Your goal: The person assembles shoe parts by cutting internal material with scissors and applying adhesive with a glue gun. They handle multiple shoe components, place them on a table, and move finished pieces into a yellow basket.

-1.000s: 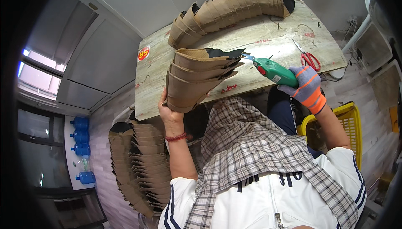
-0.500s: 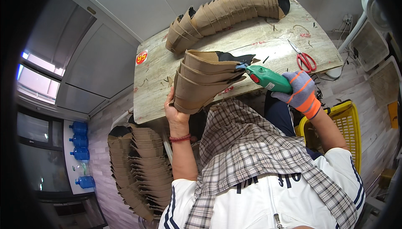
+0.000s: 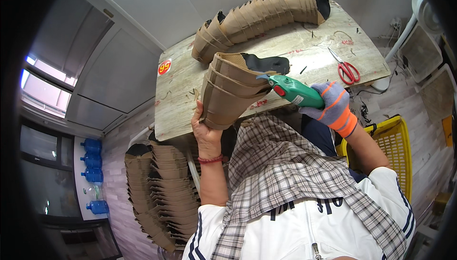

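My left hand (image 3: 206, 127), bare with a red bead bracelet, grips the lower side of a nested stack of tan fabric shoe uppers (image 3: 231, 96). The stack is tilted over the near edge of the table, with a black lining piece (image 3: 269, 64) sticking out at its upper right. In a grey and orange glove, my right hand (image 3: 335, 105) is wrapped round green electric scissors (image 3: 297, 92). Their blue-grey tip (image 3: 262, 76) is at the right edge of the stack, by the layered rims. Whether the blades touch the fabric I cannot tell.
A long curved row of nested tan uppers (image 3: 257, 19) lies across the back of the worn wooden table (image 3: 178, 105). Red-handled scissors (image 3: 348, 71) lie at its right. More stacked uppers (image 3: 171, 188) stand at lower left; a yellow basket (image 3: 404, 150) stands at right.
The electric scissors have moved left along the stack's edge. The black lining piece shows wider and flatter now. My left hand keeps its hold, and the view has shifted slightly.
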Action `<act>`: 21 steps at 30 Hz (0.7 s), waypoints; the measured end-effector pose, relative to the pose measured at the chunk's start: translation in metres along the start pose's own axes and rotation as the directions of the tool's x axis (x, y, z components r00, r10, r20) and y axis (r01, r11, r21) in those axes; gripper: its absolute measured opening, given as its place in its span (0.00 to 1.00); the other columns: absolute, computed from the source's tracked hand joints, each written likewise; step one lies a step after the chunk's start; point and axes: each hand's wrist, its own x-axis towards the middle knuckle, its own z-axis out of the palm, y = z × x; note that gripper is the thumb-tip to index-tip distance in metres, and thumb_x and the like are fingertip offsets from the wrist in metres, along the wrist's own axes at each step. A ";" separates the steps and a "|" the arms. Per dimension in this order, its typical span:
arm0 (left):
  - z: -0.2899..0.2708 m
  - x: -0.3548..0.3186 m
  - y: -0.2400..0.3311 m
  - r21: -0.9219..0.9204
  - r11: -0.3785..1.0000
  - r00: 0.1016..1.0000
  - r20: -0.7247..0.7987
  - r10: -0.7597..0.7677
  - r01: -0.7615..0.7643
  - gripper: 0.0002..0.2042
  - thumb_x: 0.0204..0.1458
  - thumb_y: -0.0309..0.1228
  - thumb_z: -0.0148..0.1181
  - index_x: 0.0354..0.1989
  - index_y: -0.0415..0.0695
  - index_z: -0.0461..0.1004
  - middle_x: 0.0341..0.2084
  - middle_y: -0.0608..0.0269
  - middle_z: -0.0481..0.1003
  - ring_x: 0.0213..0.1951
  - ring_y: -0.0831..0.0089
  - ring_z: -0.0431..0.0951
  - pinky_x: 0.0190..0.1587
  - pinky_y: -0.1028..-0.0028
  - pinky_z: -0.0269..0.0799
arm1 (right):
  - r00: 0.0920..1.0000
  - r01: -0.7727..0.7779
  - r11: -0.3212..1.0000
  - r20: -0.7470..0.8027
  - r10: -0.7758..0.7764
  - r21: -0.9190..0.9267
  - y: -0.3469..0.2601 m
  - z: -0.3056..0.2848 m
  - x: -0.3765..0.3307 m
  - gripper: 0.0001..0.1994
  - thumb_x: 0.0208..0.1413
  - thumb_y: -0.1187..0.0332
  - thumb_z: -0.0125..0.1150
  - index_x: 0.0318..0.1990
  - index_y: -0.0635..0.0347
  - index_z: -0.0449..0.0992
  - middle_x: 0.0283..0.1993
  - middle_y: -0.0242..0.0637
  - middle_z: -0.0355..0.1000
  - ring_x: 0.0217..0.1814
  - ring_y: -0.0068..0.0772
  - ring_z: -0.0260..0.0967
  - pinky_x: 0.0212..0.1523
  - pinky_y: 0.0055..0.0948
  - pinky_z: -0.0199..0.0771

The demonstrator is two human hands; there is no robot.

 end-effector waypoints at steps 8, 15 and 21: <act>0.016 -0.022 -0.028 0.234 0.948 0.977 0.046 0.210 -0.214 0.22 0.57 0.27 0.55 0.61 0.39 0.62 0.58 0.52 0.67 0.60 0.58 0.67 0.61 0.54 0.64 | 0.993 -0.113 0.987 0.052 0.108 0.110 -0.012 0.020 0.006 0.25 0.34 0.47 0.75 0.33 0.58 0.79 0.23 0.42 0.73 0.24 0.44 0.70 0.28 0.35 0.70; 0.009 -0.024 -0.034 0.482 0.804 0.938 0.195 0.288 -0.347 0.24 0.55 0.19 0.55 0.61 0.41 0.63 0.57 0.56 0.67 0.59 0.60 0.68 0.60 0.59 0.67 | 0.937 -0.344 0.870 0.192 0.292 0.354 -0.022 0.040 0.019 0.25 0.41 0.46 0.72 0.35 0.61 0.78 0.22 0.42 0.73 0.23 0.41 0.73 0.27 0.33 0.71; -0.006 -0.028 -0.036 0.687 0.585 0.887 0.208 0.412 -0.432 0.18 0.52 0.17 0.59 0.52 0.40 0.72 0.48 0.61 0.74 0.50 0.70 0.74 0.52 0.69 0.72 | 0.895 -0.435 0.832 0.262 0.360 0.343 -0.033 0.046 0.034 0.26 0.43 0.44 0.70 0.36 0.60 0.78 0.21 0.41 0.73 0.23 0.38 0.73 0.26 0.32 0.71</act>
